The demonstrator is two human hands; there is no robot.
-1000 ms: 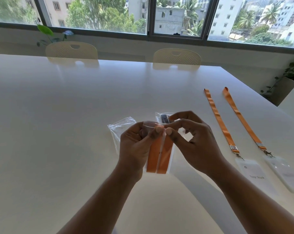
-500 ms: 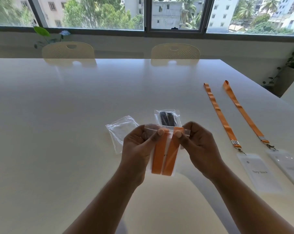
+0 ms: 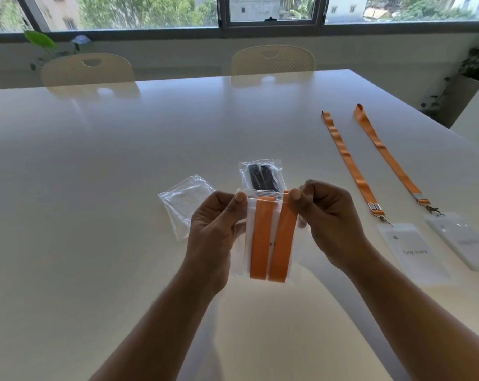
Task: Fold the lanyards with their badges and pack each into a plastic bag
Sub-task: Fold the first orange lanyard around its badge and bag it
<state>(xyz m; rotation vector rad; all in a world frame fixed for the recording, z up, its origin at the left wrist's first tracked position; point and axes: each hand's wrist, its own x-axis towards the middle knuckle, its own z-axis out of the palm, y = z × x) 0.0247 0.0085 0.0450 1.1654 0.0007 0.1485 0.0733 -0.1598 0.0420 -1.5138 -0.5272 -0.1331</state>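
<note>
A clear plastic bag (image 3: 241, 259) with a folded orange lanyard (image 3: 271, 240) and its badge inside hangs upright above the white table (image 3: 95, 188). My left hand (image 3: 213, 232) pinches the bag's top left corner and my right hand (image 3: 334, 224) pinches its top right corner. Behind it on the table lies a second bag (image 3: 263, 176) holding a folded black lanyard. To the left lie empty clear bags (image 3: 186, 203). Two orange lanyards (image 3: 351, 166) (image 3: 389, 155) lie stretched out on the right, each with a white badge (image 3: 414, 251) (image 3: 463, 240).
Two cream chairs (image 3: 87, 70) (image 3: 272, 60) stand at the table's far edge under the window. A potted plant (image 3: 477, 64) is at the far right past the table's edge. A leafy plant (image 3: 40, 42) sits behind the left chair.
My hands have slid apart along the bag's top edge, from meeting at its middle to its two corners. The view has tilted down a little.
</note>
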